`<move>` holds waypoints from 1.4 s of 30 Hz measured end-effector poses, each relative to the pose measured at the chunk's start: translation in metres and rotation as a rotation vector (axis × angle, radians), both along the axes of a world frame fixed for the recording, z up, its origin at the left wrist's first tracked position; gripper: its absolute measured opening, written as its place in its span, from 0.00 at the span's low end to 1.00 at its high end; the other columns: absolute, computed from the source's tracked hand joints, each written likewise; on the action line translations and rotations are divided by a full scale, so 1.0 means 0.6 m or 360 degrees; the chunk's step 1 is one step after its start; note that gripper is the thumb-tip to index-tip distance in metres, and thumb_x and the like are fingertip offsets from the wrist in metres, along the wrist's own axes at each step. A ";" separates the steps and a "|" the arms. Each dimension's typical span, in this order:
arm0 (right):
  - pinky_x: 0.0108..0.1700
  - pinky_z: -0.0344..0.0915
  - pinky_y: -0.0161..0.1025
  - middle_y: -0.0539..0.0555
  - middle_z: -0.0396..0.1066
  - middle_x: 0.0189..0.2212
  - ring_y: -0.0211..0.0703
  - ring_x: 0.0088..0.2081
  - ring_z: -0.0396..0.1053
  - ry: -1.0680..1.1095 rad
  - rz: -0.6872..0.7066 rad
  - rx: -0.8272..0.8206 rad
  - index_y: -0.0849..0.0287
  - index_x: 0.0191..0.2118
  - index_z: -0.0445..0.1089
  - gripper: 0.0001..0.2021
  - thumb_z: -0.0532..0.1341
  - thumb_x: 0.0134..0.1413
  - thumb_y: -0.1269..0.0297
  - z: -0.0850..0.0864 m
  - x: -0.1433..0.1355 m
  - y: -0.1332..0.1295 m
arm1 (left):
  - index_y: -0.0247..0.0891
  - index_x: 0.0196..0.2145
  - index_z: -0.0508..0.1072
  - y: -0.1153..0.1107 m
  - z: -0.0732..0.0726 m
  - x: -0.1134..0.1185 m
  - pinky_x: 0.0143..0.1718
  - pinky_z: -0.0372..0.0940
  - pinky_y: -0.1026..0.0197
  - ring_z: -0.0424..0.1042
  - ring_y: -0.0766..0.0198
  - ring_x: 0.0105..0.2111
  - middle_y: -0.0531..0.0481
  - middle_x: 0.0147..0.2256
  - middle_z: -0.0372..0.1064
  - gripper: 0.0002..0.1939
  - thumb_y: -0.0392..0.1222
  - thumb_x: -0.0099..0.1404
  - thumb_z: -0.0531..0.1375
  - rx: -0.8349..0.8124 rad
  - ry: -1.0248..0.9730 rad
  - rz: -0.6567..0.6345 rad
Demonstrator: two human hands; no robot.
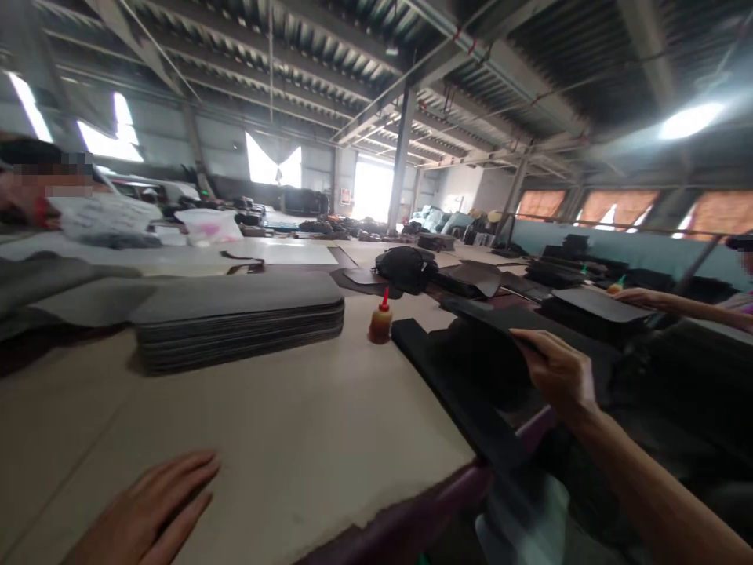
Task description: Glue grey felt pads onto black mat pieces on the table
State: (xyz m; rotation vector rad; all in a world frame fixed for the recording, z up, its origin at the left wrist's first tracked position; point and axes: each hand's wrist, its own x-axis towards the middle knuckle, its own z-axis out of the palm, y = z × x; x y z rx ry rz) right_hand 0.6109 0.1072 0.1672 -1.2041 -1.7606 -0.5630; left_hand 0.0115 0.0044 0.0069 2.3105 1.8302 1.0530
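Observation:
My right hand (pixel 558 369) pinches the edge of a black sheet of material (pixel 494 318), lifting it at a tilt above other dark pieces on the table's right side. Flat and with its fingers stretched out, my left hand (pixel 153 510) is at the near left of the pale tabletop (pixel 282 447), holding nothing. Beyond it lies a neat stack of dark grey rectangular sheets (pixel 241 322). A glue bottle (pixel 380 320) with a red pointed nozzle and amber contents stands upright between that stack and the black pieces.
A black bundle (pixel 405 267) lies farther back. More grey sheets (pixel 82 294) spread at the left. Along the right, a co-worker's hand (pixel 638 298) is over a stack of sheets (pixel 600 306). Another person (pixel 41 188) is at the far left. The table's purple edge (pixel 412 510) runs close in front.

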 end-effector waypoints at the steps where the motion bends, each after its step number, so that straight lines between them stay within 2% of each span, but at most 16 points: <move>1: 0.51 0.69 0.42 0.53 0.77 0.44 0.47 0.45 0.75 -0.0101 0.0113 0.0092 0.54 0.49 0.74 0.12 0.57 0.64 0.69 0.010 -0.038 -0.015 | 0.75 0.51 0.71 -0.009 0.010 0.006 0.58 0.65 0.35 0.73 0.45 0.53 0.66 0.53 0.74 0.19 0.57 0.63 0.57 -0.0057 -0.0017 0.0010; 4: 0.51 0.69 0.42 0.53 0.76 0.44 0.46 0.44 0.74 -0.0316 0.0327 0.0310 0.54 0.53 0.72 0.18 0.56 0.61 0.77 0.038 -0.161 -0.058 | 0.55 0.49 0.78 -0.033 0.055 0.033 0.62 0.63 0.45 0.71 0.46 0.55 0.50 0.54 0.75 0.19 0.57 0.63 0.58 -0.0280 -0.0127 0.0011; 6: 0.51 0.69 0.43 0.55 0.76 0.44 0.46 0.44 0.74 -0.0393 0.0504 0.0390 0.55 0.55 0.70 0.21 0.55 0.61 0.80 0.045 -0.249 -0.084 | 0.50 0.50 0.78 -0.047 0.082 0.049 0.62 0.62 0.48 0.70 0.48 0.56 0.47 0.54 0.74 0.21 0.59 0.66 0.56 -0.0466 -0.0341 -0.0023; 8: 0.51 0.68 0.46 0.57 0.76 0.45 0.48 0.45 0.73 -0.0427 0.0709 0.0330 0.56 0.56 0.69 0.20 0.53 0.62 0.79 0.033 -0.340 -0.112 | 0.48 0.53 0.76 -0.056 0.098 0.058 0.63 0.60 0.47 0.70 0.48 0.56 0.45 0.54 0.74 0.25 0.61 0.69 0.51 -0.0648 -0.0713 -0.0016; 10: 0.48 0.69 0.48 0.58 0.76 0.47 0.50 0.46 0.73 -0.0483 0.0939 0.0031 0.56 0.55 0.69 0.16 0.53 0.66 0.74 0.008 -0.425 -0.141 | 0.44 0.59 0.70 -0.060 0.104 0.059 0.63 0.58 0.45 0.72 0.48 0.55 0.42 0.52 0.76 0.32 0.65 0.70 0.46 -0.0726 -0.1192 0.0013; 12: 0.46 0.70 0.47 0.56 0.77 0.46 0.50 0.44 0.73 -0.0612 0.1271 -0.0423 0.53 0.53 0.69 0.12 0.55 0.68 0.63 -0.022 -0.494 -0.169 | 0.38 0.63 0.63 -0.058 0.106 0.056 0.63 0.57 0.44 0.73 0.49 0.53 0.39 0.48 0.77 0.39 0.69 0.69 0.42 -0.0678 -0.1641 0.0036; 14: 0.53 0.67 0.47 0.53 0.75 0.50 0.48 0.49 0.72 -0.0749 0.1714 -0.0691 0.51 0.56 0.67 0.17 0.59 0.66 0.51 -0.045 -0.532 -0.186 | 0.34 0.65 0.60 -0.053 0.106 0.053 0.60 0.61 0.45 0.75 0.49 0.49 0.38 0.45 0.78 0.43 0.71 0.67 0.45 -0.0565 -0.1900 0.0086; 16: 0.60 0.62 0.47 0.53 0.73 0.54 0.47 0.55 0.69 -0.0765 0.1932 -0.0823 0.50 0.59 0.65 0.22 0.60 0.65 0.47 -0.059 -0.533 -0.181 | 0.35 0.64 0.59 -0.046 0.106 0.051 0.55 0.64 0.47 0.76 0.53 0.44 0.40 0.44 0.77 0.41 0.68 0.65 0.55 -0.0490 -0.1918 0.0158; 17: 0.62 0.61 0.47 0.54 0.72 0.55 0.47 0.57 0.68 -0.0729 0.1885 -0.0876 0.50 0.60 0.65 0.22 0.60 0.66 0.49 -0.064 -0.520 -0.170 | 0.36 0.64 0.59 -0.043 0.105 0.051 0.53 0.65 0.49 0.76 0.54 0.42 0.41 0.43 0.77 0.41 0.64 0.63 0.60 -0.0483 -0.1871 0.0182; 20: 0.60 0.64 0.53 0.59 0.71 0.56 0.54 0.58 0.66 -0.0617 0.1376 -0.0979 0.55 0.58 0.68 0.18 0.58 0.68 0.55 -0.095 -0.447 -0.108 | 0.37 0.63 0.60 -0.036 0.101 0.055 0.43 0.67 0.57 0.74 0.60 0.37 0.46 0.42 0.73 0.42 0.53 0.56 0.69 -0.0499 -0.1704 0.0252; 24: 0.59 0.66 0.63 0.63 0.69 0.58 0.64 0.59 0.65 -0.0585 0.0755 -0.0975 0.56 0.56 0.72 0.22 0.57 0.65 0.49 -0.176 -0.333 -0.024 | 0.38 0.61 0.64 -0.032 0.098 0.069 0.29 0.63 0.64 0.66 0.69 0.25 0.54 0.34 0.67 0.39 0.42 0.52 0.67 -0.0469 -0.1462 0.0267; 27: 0.63 0.61 0.65 0.61 0.64 0.63 0.66 0.63 0.60 -0.0633 0.0652 -0.0935 0.55 0.60 0.70 0.25 0.55 0.65 0.47 -0.223 -0.291 0.003 | 0.38 0.61 0.64 -0.027 0.099 0.070 0.27 0.60 0.66 0.64 0.71 0.23 0.57 0.31 0.65 0.39 0.40 0.51 0.65 -0.0423 -0.1425 0.0284; 29: 0.64 0.60 0.64 0.59 0.61 0.65 0.64 0.65 0.58 -0.0697 0.0718 -0.0951 0.53 0.63 0.68 0.26 0.54 0.66 0.47 -0.232 -0.293 0.006 | 0.36 0.62 0.62 -0.022 0.097 0.060 0.27 0.61 0.66 0.66 0.70 0.25 0.56 0.31 0.65 0.40 0.41 0.51 0.65 -0.0362 -0.1417 0.0401; 32: 0.63 0.60 0.64 0.56 0.59 0.66 0.63 0.66 0.55 -0.0801 0.0791 -0.0990 0.52 0.65 0.65 0.27 0.52 0.67 0.46 -0.225 -0.326 0.010 | 0.34 0.63 0.61 -0.014 0.092 0.031 0.28 0.61 0.65 0.68 0.67 0.26 0.55 0.31 0.67 0.39 0.40 0.54 0.63 -0.0268 -0.1310 0.0663; 37: 0.64 0.58 0.62 0.55 0.55 0.68 0.61 0.68 0.52 -0.0939 0.0860 -0.0924 0.53 0.66 0.63 0.27 0.49 0.70 0.48 -0.217 -0.388 0.034 | 0.36 0.59 0.66 -0.016 0.090 -0.013 0.34 0.64 0.62 0.71 0.64 0.29 0.53 0.32 0.70 0.31 0.37 0.57 0.62 -0.0183 -0.0943 0.1074; 42: 0.64 0.58 0.60 0.54 0.57 0.67 0.59 0.67 0.53 -0.0956 0.0871 -0.0781 0.53 0.66 0.63 0.27 0.48 0.70 0.47 -0.225 -0.407 0.043 | 0.39 0.57 0.68 -0.027 0.093 -0.017 0.39 0.66 0.60 0.73 0.62 0.32 0.53 0.33 0.73 0.26 0.37 0.60 0.62 -0.0199 -0.0647 0.1174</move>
